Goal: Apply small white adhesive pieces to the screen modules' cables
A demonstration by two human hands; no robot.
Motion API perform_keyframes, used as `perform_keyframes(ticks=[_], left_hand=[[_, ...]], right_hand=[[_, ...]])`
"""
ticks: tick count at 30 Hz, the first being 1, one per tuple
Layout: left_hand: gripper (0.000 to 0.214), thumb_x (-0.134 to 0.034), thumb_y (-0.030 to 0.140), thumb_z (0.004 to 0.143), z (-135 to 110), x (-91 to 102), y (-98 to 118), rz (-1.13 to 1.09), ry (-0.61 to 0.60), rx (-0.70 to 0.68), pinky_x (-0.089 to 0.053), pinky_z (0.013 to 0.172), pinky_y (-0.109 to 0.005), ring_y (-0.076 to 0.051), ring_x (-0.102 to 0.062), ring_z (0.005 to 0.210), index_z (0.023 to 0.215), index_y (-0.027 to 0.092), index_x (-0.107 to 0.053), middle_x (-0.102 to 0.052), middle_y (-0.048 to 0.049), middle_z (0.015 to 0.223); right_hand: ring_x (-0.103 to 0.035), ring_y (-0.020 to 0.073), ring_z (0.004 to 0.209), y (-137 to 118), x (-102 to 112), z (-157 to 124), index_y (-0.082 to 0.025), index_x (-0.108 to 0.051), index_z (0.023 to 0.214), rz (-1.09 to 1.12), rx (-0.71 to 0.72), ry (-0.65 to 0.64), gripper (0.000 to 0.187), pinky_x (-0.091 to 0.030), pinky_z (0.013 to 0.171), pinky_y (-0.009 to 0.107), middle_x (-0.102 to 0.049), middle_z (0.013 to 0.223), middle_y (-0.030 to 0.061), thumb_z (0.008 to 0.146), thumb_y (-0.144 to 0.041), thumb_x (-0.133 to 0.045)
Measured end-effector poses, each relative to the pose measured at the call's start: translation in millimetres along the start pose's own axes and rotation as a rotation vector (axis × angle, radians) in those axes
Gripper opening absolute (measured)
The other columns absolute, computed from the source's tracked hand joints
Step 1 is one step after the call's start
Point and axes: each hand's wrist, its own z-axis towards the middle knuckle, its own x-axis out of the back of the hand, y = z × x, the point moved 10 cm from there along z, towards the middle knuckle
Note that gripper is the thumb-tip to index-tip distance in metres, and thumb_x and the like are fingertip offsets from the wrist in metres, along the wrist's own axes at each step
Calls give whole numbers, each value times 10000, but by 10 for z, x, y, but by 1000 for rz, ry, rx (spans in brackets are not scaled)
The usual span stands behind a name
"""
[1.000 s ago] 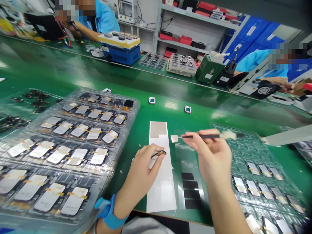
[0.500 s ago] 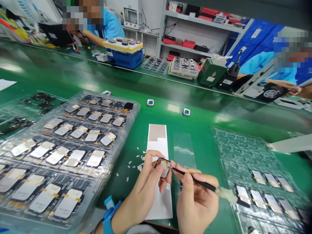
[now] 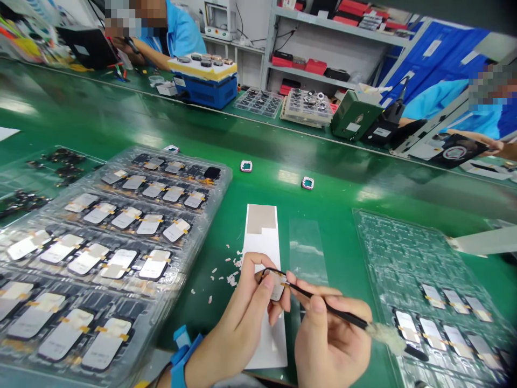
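Note:
My left hand (image 3: 246, 318) pinches a small watch display module (image 3: 278, 288), silver back up with a dark rim. Black tweezers (image 3: 335, 311) lie in my right hand (image 3: 333, 339), gripped between thumb and fingers. Their tip meets the upper right edge of the module, near an orange flex strip. Pale wrapping covers the back end of the tweezers. Beneath both hands is a white backing sheet (image 3: 264, 347) with a beige patch at its far end. Fingers hide part of the module.
A clear tray of display modules (image 3: 194, 258) fills the left; another clear tray (image 3: 365, 242), partly filled, lies right. Small white scraps (image 3: 231, 279) are scattered beside the sheet, and a clear film (image 3: 309, 242) lies right of it. Two watch cases (image 3: 246, 166) sit farther back. Co-workers sit across the bench.
Both hands have shifted slightly right and down in the picture, with the module and tweezers still held. The module's silver back shows a little more. The view has turned slightly.

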Motion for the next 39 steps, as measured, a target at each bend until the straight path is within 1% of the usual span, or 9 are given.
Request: perform_keyframes(ticks=[7, 13, 18, 23, 27, 30, 33, 36, 39], left_hand=[[241, -338, 478, 1045, 5, 3, 7, 15, -1, -4, -402, 651, -262, -111, -447, 638, 1033, 248, -409, -552, 25, 784], [259, -332, 491, 1043, -10, 33, 0, 38, 26, 4, -403, 635, -256, -105, -459, 616, 1023, 246, -414, -563, 27, 772], [252, -355, 470, 1044, -3, 65, -3, 61, 73, -23, -388, 577, -233, -90, -442, 561, 987, 233, -417, -573, 28, 737], [229, -398, 447, 1039, 7, 93, 10, 45, 105, -64, -338, 495, -194, -74, -387, 503, 949, 236, -401, -538, 50, 677], [247, -449, 453, 1021, -1, 128, 11, 64, 126, -85, -261, 436, -175, -66, -359, 474, 917, 237, -391, -517, 62, 646], [274, -515, 459, 993, 14, 180, -4, 94, 155, -77, -251, 437, -167, -72, -387, 496, 896, 242, -378, -489, 76, 623], [293, -568, 440, 970, 58, 198, -25, 151, 159, -59, -262, 448, -167, -72, -365, 486, 882, 246, -366, -448, 96, 593], [242, -509, 430, 998, 34, 166, -10, 190, 135, -58, -295, 465, -182, -75, -360, 481, 905, 247, -381, -463, 85, 620], [232, -390, 430, 1036, -185, 184, 152, 312, 161, -80, -343, 477, -219, -91, -394, 463, 900, 247, -429, -519, 52, 635]], right_hand=[[-749, 177, 820, 9, -6, -3, -193, -547, 931, 31, -3, 0, 128, -658, 739, 330, -706, 852, 12, 918, -74, -594], [-749, 171, 836, 7, -7, -4, -191, -552, 942, 54, 1, -10, 128, -654, 757, 316, -719, 863, 19, 925, -68, -583], [-751, 190, 824, -6, -27, -3, -202, -549, 944, 29, 4, -10, 125, -665, 712, 333, -718, 853, 24, 927, -81, -576], [-751, 188, 846, -8, -67, -12, -205, -549, 964, 62, -2, -41, 147, -670, 680, 292, -718, 875, 29, 931, -62, -551], [-749, 183, 841, 0, -68, -17, -208, -550, 966, 65, -15, -46, 154, -674, 686, 298, -710, 872, 33, 934, -58, -542], [-746, 183, 851, -1, -35, -9, -205, -542, 983, 101, -11, -17, 172, -678, 684, 302, -702, 878, 30, 939, -41, -516], [-745, 194, 858, -15, 19, -2, -201, -535, 998, 119, 13, 34, 184, -680, 664, 305, -703, 876, 32, 937, -29, -509], [-743, 201, 848, -13, 30, 3, -198, -540, 984, 112, 12, 53, 172, -682, 646, 317, -703, 866, 36, 926, -37, -532], [-738, 199, 790, -72, 68, 27, -185, -548, 949, 77, 32, 80, 151, -686, 635, 347, -700, 825, 36, 897, -49, -585]])
